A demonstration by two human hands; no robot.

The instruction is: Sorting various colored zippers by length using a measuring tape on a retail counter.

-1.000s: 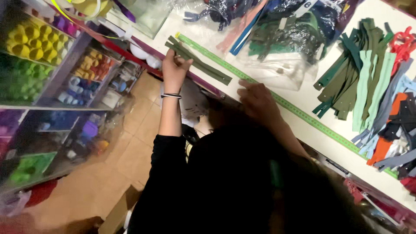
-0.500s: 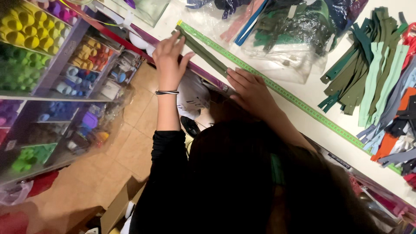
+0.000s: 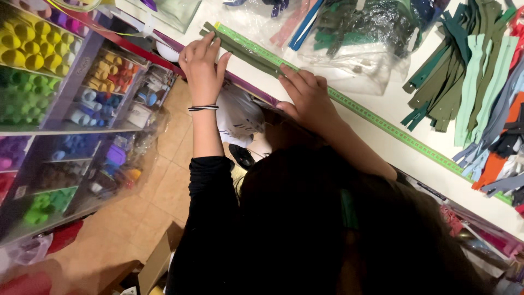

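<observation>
An olive green zipper [image 3: 248,53] lies stretched along a green measuring tape [image 3: 382,123] fixed near the white counter's front edge. My left hand [image 3: 201,68], with a thin bracelet at the wrist, presses flat on the zipper's left end. My right hand [image 3: 308,97] holds down its right end with the fingertips. My dark hair and black sleeves fill the lower middle of the view.
Bundles of zippers in green, mint, grey and orange [image 3: 475,82] lie at the right of the white counter [image 3: 415,117]. Clear plastic bags with more zippers [image 3: 355,33] sit behind the tape. Shelves of coloured thread spools [image 3: 38,82] stand at the left over a tiled floor [image 3: 158,186].
The zipper has moved up from beside the tape to lie along it. My right hand has slid onto its right end, and both hands have pulled it straight.
</observation>
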